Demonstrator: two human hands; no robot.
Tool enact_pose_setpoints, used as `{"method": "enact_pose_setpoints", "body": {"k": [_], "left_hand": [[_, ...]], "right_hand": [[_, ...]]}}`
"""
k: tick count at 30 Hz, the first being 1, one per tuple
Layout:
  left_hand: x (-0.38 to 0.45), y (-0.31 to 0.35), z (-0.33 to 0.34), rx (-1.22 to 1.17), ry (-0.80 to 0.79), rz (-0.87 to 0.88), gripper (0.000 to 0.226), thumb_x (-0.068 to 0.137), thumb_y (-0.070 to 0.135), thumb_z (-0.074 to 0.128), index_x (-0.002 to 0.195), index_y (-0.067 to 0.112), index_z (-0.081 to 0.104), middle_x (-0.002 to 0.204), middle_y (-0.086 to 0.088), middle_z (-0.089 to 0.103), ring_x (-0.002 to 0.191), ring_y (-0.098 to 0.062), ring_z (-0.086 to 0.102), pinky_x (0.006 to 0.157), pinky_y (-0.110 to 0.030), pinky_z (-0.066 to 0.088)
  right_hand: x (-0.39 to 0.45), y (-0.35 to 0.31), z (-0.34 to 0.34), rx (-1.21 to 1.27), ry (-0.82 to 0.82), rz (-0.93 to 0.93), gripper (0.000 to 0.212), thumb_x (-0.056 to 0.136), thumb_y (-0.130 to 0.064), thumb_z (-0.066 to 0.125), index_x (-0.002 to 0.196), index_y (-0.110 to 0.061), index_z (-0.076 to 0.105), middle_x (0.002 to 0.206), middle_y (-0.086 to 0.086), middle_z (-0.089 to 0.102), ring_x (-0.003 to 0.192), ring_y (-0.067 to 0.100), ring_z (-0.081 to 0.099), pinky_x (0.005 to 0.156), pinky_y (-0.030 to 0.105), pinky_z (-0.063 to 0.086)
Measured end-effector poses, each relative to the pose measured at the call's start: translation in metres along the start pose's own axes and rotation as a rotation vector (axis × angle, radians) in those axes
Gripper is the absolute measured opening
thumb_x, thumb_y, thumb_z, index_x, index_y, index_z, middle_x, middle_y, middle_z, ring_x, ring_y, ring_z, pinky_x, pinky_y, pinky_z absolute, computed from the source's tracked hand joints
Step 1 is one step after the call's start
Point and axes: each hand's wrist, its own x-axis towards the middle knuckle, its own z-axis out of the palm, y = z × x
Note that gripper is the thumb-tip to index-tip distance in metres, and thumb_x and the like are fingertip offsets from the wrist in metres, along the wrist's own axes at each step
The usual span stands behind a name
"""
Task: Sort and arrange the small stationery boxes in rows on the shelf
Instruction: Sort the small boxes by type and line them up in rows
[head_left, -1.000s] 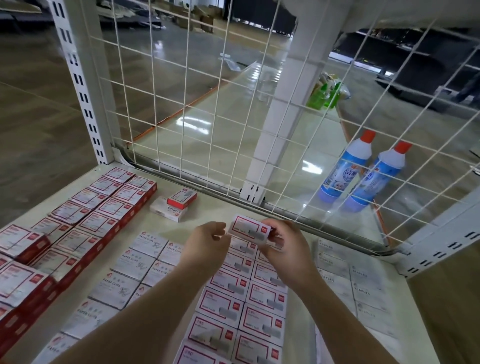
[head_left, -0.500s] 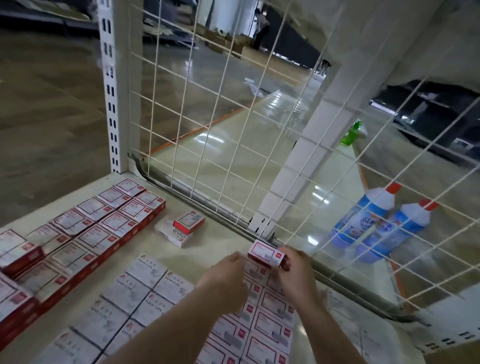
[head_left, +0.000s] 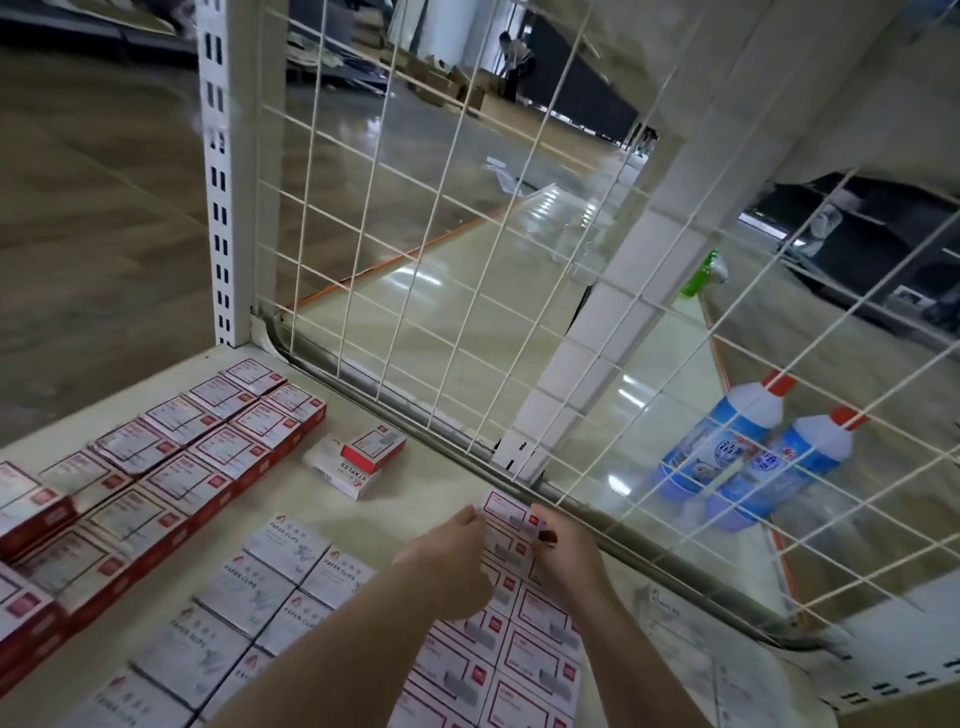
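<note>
While both hands pinch its short ends, left hand (head_left: 447, 564) and right hand (head_left: 563, 553), the staple box (head_left: 506, 512) sits beside the wire mesh (head_left: 467, 260); light, stiff cardboard, likely crushable.

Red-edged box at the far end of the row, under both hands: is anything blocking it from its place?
Nothing visible does. The box already lies at the row's far end, between the left hand and right hand, just short of the wire mesh.

Soft dim indoor light, glare streaks on the glossy floor (head_left: 415, 280), motion blur, wide-angle edge bowing.
</note>
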Motion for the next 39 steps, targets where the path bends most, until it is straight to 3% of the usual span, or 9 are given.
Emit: {"method": "enact_pose_setpoints", "body": {"k": [7,10,12,14,18,24,28,33,39], "left_hand": [[0.003,-0.001,0.001,0.021,0.026,0.029,0.068,0.091,0.009,0.049,0.148,0.018,0.015,0.153,0.005,0.02,0.135,-0.021,0.032,0.108,-0.031,0.036],[-0.001,-0.003,-0.002,0.039,0.134,0.016,0.062,0.092,0.008,0.047,0.147,0.022,0.022,0.153,0.005,0.022,0.136,-0.02,0.031,0.107,-0.031,0.035],[-0.006,-0.012,-0.01,0.069,0.278,-0.023,0.049,0.092,0.007,0.044,0.138,0.021,0.039,0.144,0.003,0.038,0.127,-0.017,0.043,0.098,-0.027,0.04],[-0.013,-0.025,-0.021,0.114,0.382,-0.057,0.038,0.092,0.007,0.042,0.127,0.019,0.051,0.131,0.001,0.05,0.116,-0.016,0.05,0.093,-0.026,0.044],[-0.033,-0.052,-0.048,0.226,0.456,-0.046,0.036,0.092,0.01,0.04,0.124,0.02,0.054,0.125,0.0,0.052,0.111,-0.016,0.05,0.093,-0.028,0.045],[-0.066,-0.085,-0.07,0.342,0.498,-0.097,0.026,0.095,0.021,0.04,0.116,0.023,0.054,0.119,0.006,0.051,0.104,-0.01,0.047,0.089,-0.026,0.045],[-0.075,-0.096,-0.078,0.356,0.453,-0.098,0.023,0.095,0.026,0.038,0.103,0.022,0.06,0.105,0.005,0.055,0.094,-0.01,0.051,0.08,-0.025,0.047],[-0.077,-0.104,-0.08,0.335,0.366,-0.075,0.026,0.096,0.027,0.038,0.101,0.018,0.062,0.101,0.002,0.054,0.087,-0.013,0.055,0.08,-0.027,0.049],[-0.082,-0.108,-0.077,0.262,0.38,-0.048,0.024,0.095,0.023,0.041,0.102,0.02,0.064,0.104,0.004,0.052,0.088,-0.011,0.054,0.081,-0.027,0.05]], "right_hand": [[-0.001,-0.003,0.006,-0.022,-0.002,-0.019,0.013,0.096,-0.02,0.046,0.094,-0.021,0.058,0.083,-0.005,0.063,0.072,0.004,0.06,0.05,0.01,0.04],[-0.008,-0.011,0.005,-0.081,0.043,-0.052,0.02,0.094,-0.015,0.047,0.112,-0.019,0.055,0.104,-0.001,0.062,0.09,0.009,0.06,0.065,0.013,0.046],[-0.011,-0.019,0.005,-0.124,0.117,-0.074,0.034,0.093,-0.01,0.048,0.126,-0.016,0.05,0.12,0.002,0.056,0.106,0.014,0.055,0.08,0.019,0.046],[-0.012,-0.027,0.007,-0.121,0.175,-0.091,0.036,0.094,-0.009,0.047,0.129,-0.016,0.049,0.124,0.003,0.052,0.107,0.014,0.052,0.083,0.021,0.042],[-0.009,-0.048,0.023,-0.067,0.206,-0.132,0.039,0.092,-0.012,0.051,0.131,-0.017,0.051,0.129,0.003,0.052,0.119,0.017,0.049,0.096,0.029,0.042],[-0.007,-0.097,0.053,0.05,0.16,-0.152,0.037,0.09,-0.031,0.058,0.122,-0.013,0.057,0.113,0.003,0.061,0.099,0.016,0.057,0.076,0.021,0.04],[-0.001,-0.126,0.076,0.037,0.158,-0.095,0.038,0.086,-0.047,0.058,0.101,-0.012,0.063,0.083,-0.005,0.058,0.07,0.01,0.053,0.052,0.018,0.031],[0.017,-0.144,0.107,0.015,0.18,0.035,0.058,0.078,-0.061,0.059,0.104,-0.008,0.061,0.103,0.008,0.063,0.094,0.025,0.062,0.065,0.023,0.036],[0.026,-0.143,0.117,0.011,0.232,0.101,0.049,0.08,-0.051,0.062,0.103,-0.008,0.062,0.103,0.009,0.065,0.092,0.025,0.062,0.062,0.024,0.039]]}}
